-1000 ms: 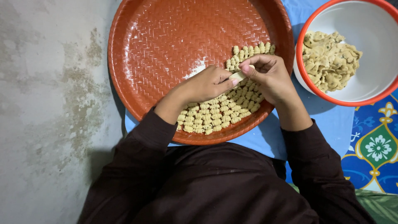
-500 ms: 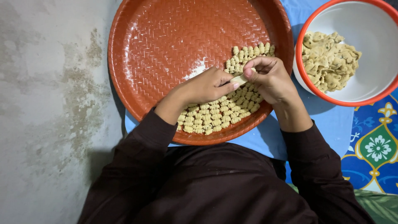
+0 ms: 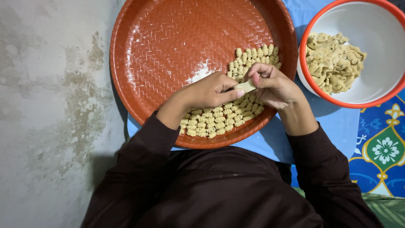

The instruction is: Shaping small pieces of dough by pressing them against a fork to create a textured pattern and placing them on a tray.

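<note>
A small flat piece of pale dough (image 3: 245,86) is pinched between my left hand (image 3: 209,91) and my right hand (image 3: 273,85); both hands grip it over the near right part of a large round reddish-brown woven tray (image 3: 168,42). Several small ridged dough pieces (image 3: 219,120) lie in rows on the tray under and around my hands. More of them (image 3: 255,55) sit just beyond my fingers. Both arms wear dark brown sleeves.
A white bowl with an orange-red rim (image 3: 379,80) stands at the right and holds a lump of pale dough (image 3: 333,61). A blue cloth (image 3: 337,122) lies under tray and bowl, with a patterned mat (image 3: 386,150) at the right. Grey concrete floor (image 3: 50,105) fills the left.
My hands stay in place over the rows. My fingers have shifted slightly on the dough piece between them; nothing else moved.
</note>
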